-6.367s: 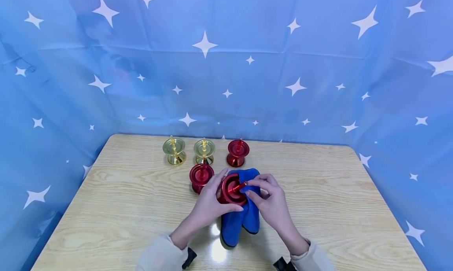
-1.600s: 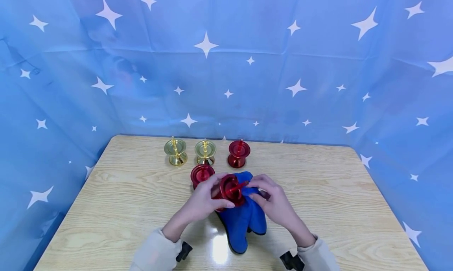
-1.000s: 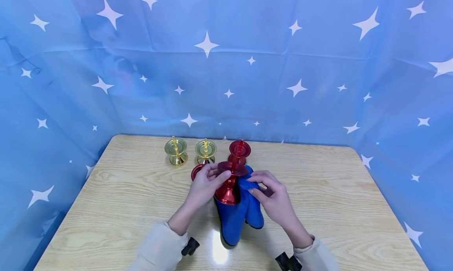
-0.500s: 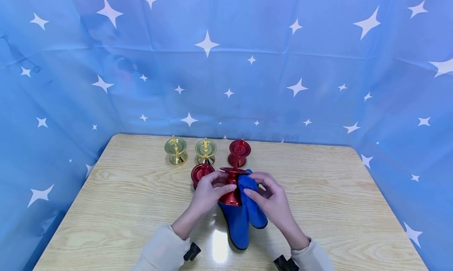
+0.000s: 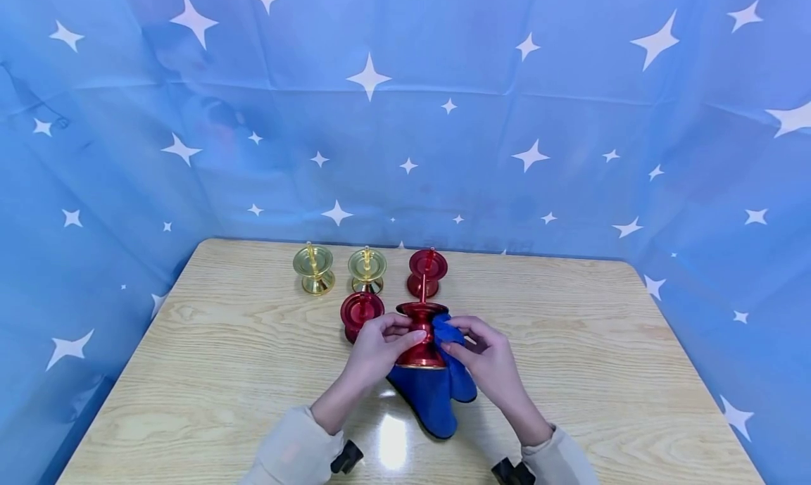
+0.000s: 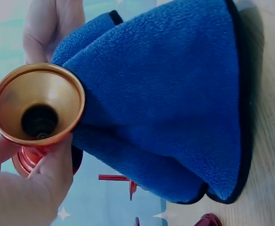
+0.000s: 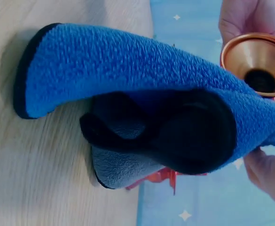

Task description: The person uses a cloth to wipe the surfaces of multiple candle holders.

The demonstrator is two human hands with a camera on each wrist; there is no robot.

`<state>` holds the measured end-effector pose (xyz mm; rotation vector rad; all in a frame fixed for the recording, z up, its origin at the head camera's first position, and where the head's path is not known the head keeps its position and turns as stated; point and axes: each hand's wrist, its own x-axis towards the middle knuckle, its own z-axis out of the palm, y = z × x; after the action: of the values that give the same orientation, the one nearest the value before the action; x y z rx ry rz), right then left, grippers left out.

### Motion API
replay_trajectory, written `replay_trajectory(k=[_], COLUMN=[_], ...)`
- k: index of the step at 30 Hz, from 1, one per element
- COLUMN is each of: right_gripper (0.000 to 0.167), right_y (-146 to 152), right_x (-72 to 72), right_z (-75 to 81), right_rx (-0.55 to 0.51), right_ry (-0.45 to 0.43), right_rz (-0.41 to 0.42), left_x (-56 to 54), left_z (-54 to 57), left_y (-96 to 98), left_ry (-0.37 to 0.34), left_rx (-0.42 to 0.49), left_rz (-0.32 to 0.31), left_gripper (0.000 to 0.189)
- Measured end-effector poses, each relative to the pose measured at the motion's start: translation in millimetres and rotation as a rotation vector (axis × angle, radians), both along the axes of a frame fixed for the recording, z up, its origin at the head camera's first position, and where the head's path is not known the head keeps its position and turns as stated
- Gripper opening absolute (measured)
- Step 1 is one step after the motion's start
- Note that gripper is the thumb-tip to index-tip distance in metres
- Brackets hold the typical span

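A red metal candle holder (image 5: 422, 351) with a dish and a thin spike on top stands nearly upright between my hands. My left hand (image 5: 374, 351) grips it round the waist from the left. In the left wrist view its hollow, gold-coloured base (image 6: 38, 94) faces the camera. My right hand (image 5: 484, 351) pinches a blue plush cloth (image 5: 431, 400) with dark edging against the holder's right side. The cloth hangs below the holder toward the table in loose folds. In the right wrist view the cloth (image 7: 128, 61) hides part of the right hand's fingers.
On the wooden table (image 5: 190, 372) two gold candle holders (image 5: 317, 270) (image 5: 367, 270) and a red one (image 5: 427, 270) stand in a back row. Another red holder (image 5: 361, 312) stands just left of the held one. A blue starred curtain (image 5: 405, 119) hangs behind.
The held candle holder has turned from tipped, with its dish facing the camera, to nearly upright. My left hand's grip has moved to its waist, and the cloth has shifted along its right side.
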<state>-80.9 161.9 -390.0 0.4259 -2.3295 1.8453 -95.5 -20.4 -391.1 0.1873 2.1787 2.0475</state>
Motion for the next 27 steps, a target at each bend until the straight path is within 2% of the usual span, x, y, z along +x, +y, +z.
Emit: replay_trajectory(k=[3, 6, 8, 11, 13, 16, 20, 23, 25, 27], right_gripper=[0.024, 0.024, 0.025, 0.027, 0.028, 0.029, 0.03, 0.027, 0.026, 0.027], right_y=[0, -2, -4, -7, -8, -6, 0, 3, 4, 3], right_x=[-0.3, 1.1, 3.5, 7.4, 8.8, 9.1, 7.6, 6.8, 6.8, 7.4], right_z=[1.7, 6.1, 9.7, 13.2, 13.4, 11.2, 7.3, 5.6, 4.9, 4.8], right_rx=[0.006, 0.032, 0.065, 0.122, 0.151, 0.167, 0.099, 0.031, 0.017, 0.022], right_ry=[-0.038, -0.022, 0.037, 0.15, 0.21, 0.218, 0.099, 0.018, 0.004, 0.036], right_rz=[-0.035, -0.071, -0.067, -0.029, -0.004, -0.016, -0.054, -0.064, -0.063, -0.051], left_x=[-0.7, -1.4, -2.1, -2.2, -2.4, -1.9, -0.3, 0.8, 1.7, 2.6], left_z=[-1.6, -4.4, -8.0, -12.6, -14.5, -13.2, -6.1, -0.3, 1.4, 0.8], left_y=[1.0, 2.3, 3.7, 4.8, 4.6, 2.4, 0.1, 0.5, 1.2, 2.3], left_ry=[0.031, 0.087, 0.129, 0.157, 0.145, 0.086, -0.009, -0.052, -0.068, -0.052], left_rx=[-0.047, -0.142, -0.196, -0.201, -0.168, -0.094, 0.009, 0.056, 0.055, 0.021], left_rz=[0.003, 0.02, 0.025, 0.008, -0.018, -0.048, -0.085, -0.116, -0.122, -0.11], left_gripper=[0.027, 0.027, 0.025, 0.023, 0.022, 0.024, 0.03, 0.034, 0.038, 0.041])
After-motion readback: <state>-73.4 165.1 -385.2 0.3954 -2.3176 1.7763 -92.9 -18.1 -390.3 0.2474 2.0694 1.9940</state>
